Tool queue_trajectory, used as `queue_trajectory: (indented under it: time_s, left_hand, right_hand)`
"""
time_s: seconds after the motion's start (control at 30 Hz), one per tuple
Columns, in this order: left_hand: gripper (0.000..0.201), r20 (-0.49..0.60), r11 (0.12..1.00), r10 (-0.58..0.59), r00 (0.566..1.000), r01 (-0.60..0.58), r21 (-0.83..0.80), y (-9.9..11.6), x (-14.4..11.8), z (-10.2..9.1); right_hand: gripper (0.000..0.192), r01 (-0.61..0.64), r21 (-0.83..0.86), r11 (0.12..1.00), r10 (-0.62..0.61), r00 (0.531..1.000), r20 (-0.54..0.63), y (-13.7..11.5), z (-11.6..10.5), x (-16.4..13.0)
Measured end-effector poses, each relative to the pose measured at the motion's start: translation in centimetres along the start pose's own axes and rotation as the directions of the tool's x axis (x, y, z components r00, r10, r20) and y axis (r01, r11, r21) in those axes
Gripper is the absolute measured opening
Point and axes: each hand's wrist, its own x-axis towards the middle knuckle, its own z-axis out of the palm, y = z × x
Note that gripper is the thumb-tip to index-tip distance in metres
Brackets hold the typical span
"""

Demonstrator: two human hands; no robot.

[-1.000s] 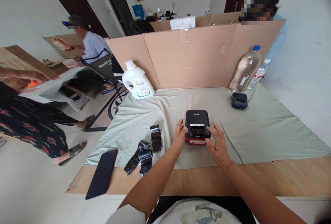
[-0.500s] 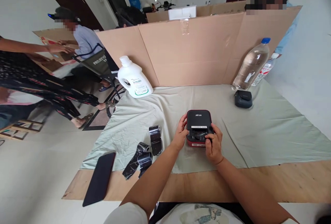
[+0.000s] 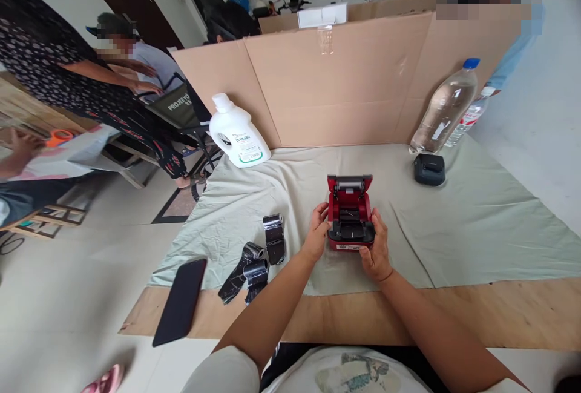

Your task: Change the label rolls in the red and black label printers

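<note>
While the small red printer is sitting lid-up at cloth centre, w/ long axis running near-to-far, the left hand is cupping its left side & the right hand is gripping its near-right corner, both equally close.

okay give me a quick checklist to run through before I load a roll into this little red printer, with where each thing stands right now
1. Printer lid open: ok. The lid of the printer stands tilted back, red inside showing.
2. Printer steadied: ok. The left hand grips its left side, the right hand its front right corner.
3. Roll bay free of an old roll: cannot tell, the bay is dark.
4. Rolls within reach: ok. The black rolls lie on the cloth left of the printer.
5. A hand free to pick one up: not ok, both are on the printer.
6. Phone out of the way: ok, beyond the rolls.
</note>
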Motion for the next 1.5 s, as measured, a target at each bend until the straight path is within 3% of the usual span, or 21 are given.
queue_trajectory:
  time_s: [0.1,0.17,0.23,0.37,0.5,0.57,0.63,0.77,0.8,0.87,0.93,1.0,1.07,1.13,1.2,1.3,1.37,1.43,1.5]
  left_hand:
    - [0.037,-0.126,0.973,0.129,0.984,-0.1,0.21,1.6,-0.2,0.0]
    - [0.025,-0.117,0.903,0.244,0.963,-0.182,0.389,3.1,0.4,0.3]
    - [0.018,0.022,0.825,0.276,0.961,-0.249,0.507,4.3,1.8,0.9]
    - [0.007,0.302,0.671,0.156,0.941,-0.325,0.666,4.4,5.8,2.4]
    - [0.026,0.382,0.493,0.089,0.92,-0.374,0.785,2.2,8.4,3.5]
    - [0.036,0.383,0.45,0.099,0.918,-0.385,0.806,1.5,8.8,3.7]
    - [0.038,0.372,0.439,0.098,0.923,-0.375,0.817,1.6,8.6,3.8]
    - [0.015,0.343,0.414,0.09,0.935,-0.349,0.841,3.4,7.1,4.1]
    - [0.017,0.332,0.427,0.096,0.938,-0.34,0.838,3.9,6.5,4.1]
    - [0.027,0.294,0.516,0.12,0.948,-0.313,0.798,5.0,5.3,3.8]
    - [0.03,0.246,0.684,0.142,0.959,-0.275,0.676,5.8,4.0,2.9]
    - [0.03,0.21,0.852,0.118,0.97,-0.208,0.481,6.7,2.9,0.8]
    - [0.033,0.182,0.945,0.057,0.982,-0.111,0.308,8.0,2.1,-2.5]
    - [0.039,0.118,0.967,-0.01,0.993,-0.021,0.255,9.7,1.4,-7.0]
    - [0.047,0.038,0.943,-0.077,0.996,0.061,0.326,11.8,0.6,-12.2]
    - [0.054,-0.06,0.835,-0.196,0.979,0.199,0.513,14.0,-0.8,-19.7]
    - [0.052,-0.129,0.736,-0.238,0.963,0.266,0.623,14.2,-1.8,-23.5]
    - [0.048,-0.176,0.556,-0.287,0.942,0.313,0.77,13.4,-2.6,-25.9]
    - [0.044,-0.207,0.346,-0.318,0.925,0.316,0.883,12.2,-2.8,-27.0]
  right_hand:
    - [0.069,-0.006,0.02,1.0,0.007,1.0,-0.008,0.0,0.0,0.1]
    - [0.067,-0.005,0.029,1.0,0.006,1.0,-0.017,-0.1,0.1,0.2]
    - [0.066,0.001,0.03,1.0,0.0,1.0,-0.025,-0.1,0.1,0.2]
    - [0.064,0.009,0.017,1.0,-0.009,0.999,-0.049,0.0,0.3,0.1]
    - [0.06,0.003,0.008,1.0,-0.003,0.999,-0.047,0.1,0.2,0.1]
    - [0.058,-0.001,0.003,1.0,0.001,0.999,-0.042,0.1,0.2,0.1]
    - [0.058,-0.004,-0.001,1.0,0.004,0.999,-0.04,0.1,0.1,0.1]
    - [0.058,0.004,0.006,1.0,-0.004,0.999,-0.041,0.2,0.1,0.1]
    - [0.058,0.006,0.009,1.0,-0.005,0.999,-0.042,0.3,0.1,0.1]
    - [0.058,0.002,0.009,1.0,-0.002,0.999,-0.042,0.3,0.1,0.0]
    - [0.058,0.0,0.012,1.0,0.001,0.999,-0.038,0.4,0.1,0.0]
    - [0.058,0.003,0.015,1.0,-0.002,0.999,-0.034,0.4,0.0,0.0]
    - [0.057,0.003,0.012,1.0,-0.003,1.0,-0.029,0.3,0.0,0.0]
    - [0.056,-0.001,0.006,1.0,0.001,1.0,-0.028,0.3,0.0,0.0]
    - [0.055,-0.005,0.009,1.0,0.005,0.999,-0.032,0.2,0.1,0.1]
    - [0.055,0.013,0.023,1.0,-0.012,0.999,-0.052,0.2,0.2,0.2]
    - [0.055,0.027,0.028,0.999,-0.025,0.998,-0.065,0.2,0.3,0.2]
    - [0.055,0.024,0.023,0.999,-0.022,0.997,-0.069,0.3,0.3,0.2]
    - [0.054,0.019,0.017,1.0,-0.017,0.998,-0.066,0.3,0.3,0.1]
